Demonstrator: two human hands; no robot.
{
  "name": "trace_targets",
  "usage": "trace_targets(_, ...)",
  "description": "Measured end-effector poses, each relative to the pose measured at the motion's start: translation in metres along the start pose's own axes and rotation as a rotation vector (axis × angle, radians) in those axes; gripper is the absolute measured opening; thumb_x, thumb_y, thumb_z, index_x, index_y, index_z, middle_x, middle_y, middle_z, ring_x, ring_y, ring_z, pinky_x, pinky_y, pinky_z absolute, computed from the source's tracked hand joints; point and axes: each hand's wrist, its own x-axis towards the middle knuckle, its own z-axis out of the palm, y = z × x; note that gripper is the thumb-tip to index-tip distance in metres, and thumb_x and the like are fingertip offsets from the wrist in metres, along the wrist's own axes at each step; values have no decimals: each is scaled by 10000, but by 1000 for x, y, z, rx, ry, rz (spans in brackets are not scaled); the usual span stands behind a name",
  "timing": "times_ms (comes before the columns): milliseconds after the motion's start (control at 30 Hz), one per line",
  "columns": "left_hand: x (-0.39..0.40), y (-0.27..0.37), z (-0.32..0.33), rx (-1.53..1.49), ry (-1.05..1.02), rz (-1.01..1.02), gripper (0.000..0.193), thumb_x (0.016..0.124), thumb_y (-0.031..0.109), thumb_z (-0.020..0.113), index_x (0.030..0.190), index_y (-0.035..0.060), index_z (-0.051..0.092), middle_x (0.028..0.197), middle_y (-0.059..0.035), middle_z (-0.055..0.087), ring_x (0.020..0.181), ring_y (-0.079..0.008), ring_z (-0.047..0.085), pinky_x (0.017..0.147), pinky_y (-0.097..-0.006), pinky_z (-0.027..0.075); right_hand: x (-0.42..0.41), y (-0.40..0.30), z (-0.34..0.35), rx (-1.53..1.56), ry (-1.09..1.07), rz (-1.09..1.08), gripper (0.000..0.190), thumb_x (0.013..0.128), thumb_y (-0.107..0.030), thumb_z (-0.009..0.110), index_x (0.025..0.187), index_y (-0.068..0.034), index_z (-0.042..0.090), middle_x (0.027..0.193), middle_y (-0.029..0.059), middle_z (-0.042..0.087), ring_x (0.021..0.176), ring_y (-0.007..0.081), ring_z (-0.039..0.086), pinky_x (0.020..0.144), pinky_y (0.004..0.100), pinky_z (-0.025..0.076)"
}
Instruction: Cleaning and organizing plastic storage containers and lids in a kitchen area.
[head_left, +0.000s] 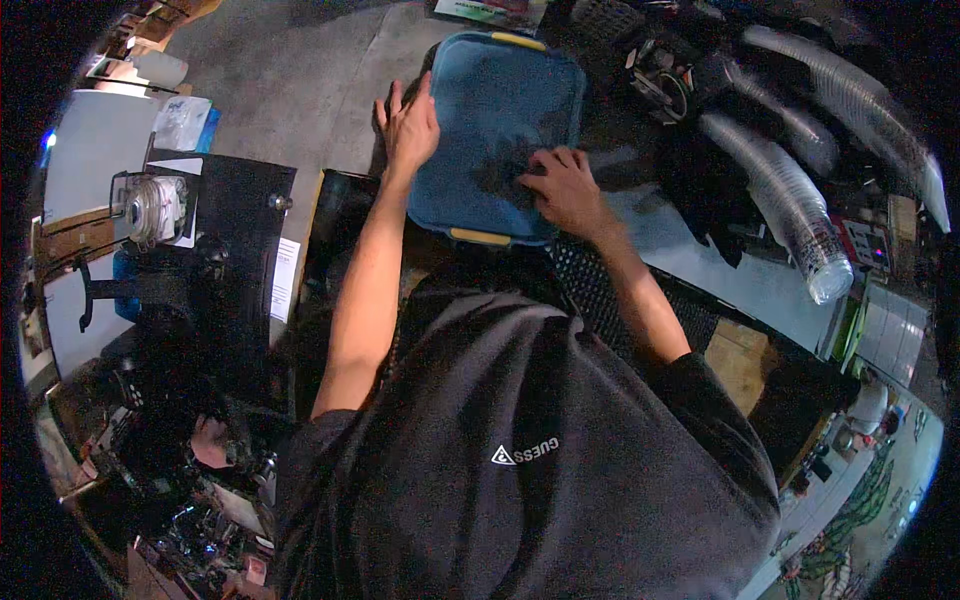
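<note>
A blue plastic storage-box lid (495, 105) with two yellow latches lies before me; whether a box sits under it is hidden. One yellow latch (480, 237) is on its near edge, the other yellow latch (519, 40) on its far edge. My left hand (411, 129) lies along the lid's left edge, fingers spread, with no object visible in it. Over the near right part of the lid, my right hand (568, 187) has bent fingers set apart. It is slightly blurred, so contact with the lid is unclear. A dark shadow falls beside it.
Clear plastic sleeves of stacked lids or cups (780, 202) lie at the right. A dark perforated crate (600, 285) stands near my right forearm. Left are a grey floor (300, 90), a printed sheet (283, 277) and a black surface (240, 195) near a coiled cable (154, 210).
</note>
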Motion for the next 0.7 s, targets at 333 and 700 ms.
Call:
trace_targets(333, -2, -4, 1, -10, -28, -7, 516, 962, 325, 500, 1457, 229, 393, 1416, -168, 470, 1406, -354, 281, 1128, -597, 145, -10, -6, -3, -10, -522, -91, 347, 780, -239, 669, 1126, -239, 688, 1324, 120, 511, 1260, 375, 415, 1036, 547, 334)
trace_targets(700, -3, -8, 3, 5, -24, -17, 522, 955, 320, 508, 1458, 237, 395, 1422, -157, 467, 1404, -355, 284, 1135, -576, 151, -16, -13, 10, 88, -338, -69, 437, 718, -289, 746, 1144, -213, 678, 1313, 104, 515, 1227, 355, 429, 1035, 561, 331)
